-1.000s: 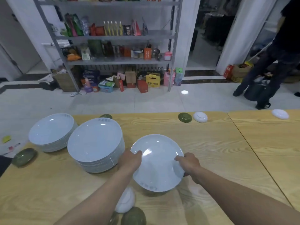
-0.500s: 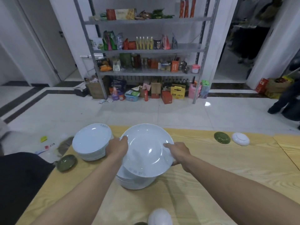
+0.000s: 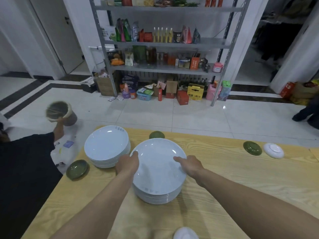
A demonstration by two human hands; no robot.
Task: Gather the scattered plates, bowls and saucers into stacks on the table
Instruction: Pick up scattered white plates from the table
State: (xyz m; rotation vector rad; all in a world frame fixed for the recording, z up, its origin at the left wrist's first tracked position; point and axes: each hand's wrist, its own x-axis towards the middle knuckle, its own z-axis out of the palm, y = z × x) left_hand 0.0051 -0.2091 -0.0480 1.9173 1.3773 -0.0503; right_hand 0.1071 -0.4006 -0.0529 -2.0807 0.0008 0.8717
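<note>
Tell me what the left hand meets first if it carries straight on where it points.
Probably the top plate the left hand grips; beyond that, likely the green saucer, though depth is unclear.

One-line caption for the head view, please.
Left hand and right hand hold a white plate atop the nearer plate stack on the wooden table; green saucers lie scattered.

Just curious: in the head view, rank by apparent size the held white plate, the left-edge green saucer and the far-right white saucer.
1. Round white plate.
2. Glossy green saucer and overturned white saucer: these look alike and their distances differ, so unranked.
</note>
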